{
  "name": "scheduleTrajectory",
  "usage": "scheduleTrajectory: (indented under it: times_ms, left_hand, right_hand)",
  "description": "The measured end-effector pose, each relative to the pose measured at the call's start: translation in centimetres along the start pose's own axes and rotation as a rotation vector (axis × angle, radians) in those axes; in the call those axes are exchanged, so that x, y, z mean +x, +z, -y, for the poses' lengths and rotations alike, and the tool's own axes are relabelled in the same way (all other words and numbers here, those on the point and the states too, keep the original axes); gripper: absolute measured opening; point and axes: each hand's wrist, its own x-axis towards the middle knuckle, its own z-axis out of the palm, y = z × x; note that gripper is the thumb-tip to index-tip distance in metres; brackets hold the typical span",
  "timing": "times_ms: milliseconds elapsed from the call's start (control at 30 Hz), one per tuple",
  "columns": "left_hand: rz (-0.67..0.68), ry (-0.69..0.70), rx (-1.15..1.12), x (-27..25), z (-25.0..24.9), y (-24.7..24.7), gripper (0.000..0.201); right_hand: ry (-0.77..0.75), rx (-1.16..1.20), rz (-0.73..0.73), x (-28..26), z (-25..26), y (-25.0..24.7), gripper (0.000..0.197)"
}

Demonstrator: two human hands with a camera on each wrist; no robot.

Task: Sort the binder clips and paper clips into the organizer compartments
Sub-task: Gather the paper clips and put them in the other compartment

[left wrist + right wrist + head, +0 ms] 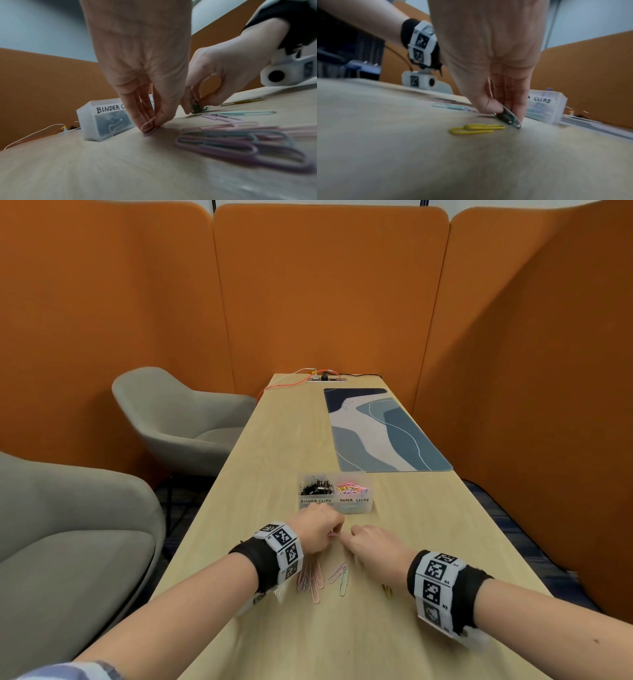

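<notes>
A clear two-part organizer (334,501) stands on the table: black binder clips (317,487) fill its left compartment and coloured paper clips (352,488) its right. Just in front of it, my left hand (320,530) pinches pink paper clips (148,127) against the tabletop. Beside it my right hand (370,542) pinches green and grey paper clips (510,119). Several pink and mint paper clips (323,577) lie loose between my wrists. Yellow paper clips (476,129) lie near my right hand.
A blue patterned mat (383,433) covers the far right of the wooden table (274,460). Orange cables and a power strip (325,377) sit at the far end. Grey armchairs (178,419) stand to the left. Orange partitions (329,285) surround the table.
</notes>
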Motion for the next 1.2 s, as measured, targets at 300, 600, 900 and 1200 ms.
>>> scheduleTrajectory:
  times_ms: [300,600,900,1200]
  left_hand:
    - [-0.005,0.007,0.046,-0.1,-0.2,0.2,0.022]
    - [0.009,-0.021,0.137,0.1,-1.4,-0.1,0.023]
    - [0.011,-0.035,0.118,0.3,-2.0,-0.2,0.021]
    - [-0.010,-0.054,0.101,0.5,-1.4,0.1,0.018]
  right_hand:
    - [0.318,0.614,-0.290,5.3,-5.9,-5.5,0.017]
    - [0.281,0.452,-0.381,4.7,-6.1,-5.2,0.030]
    - [0.162,0.115,0.084,-3.8,-1.3,1.3,0.024]
    - [0.101,-0.073,0.078,-3.8,-0.2,1.0,0.037]
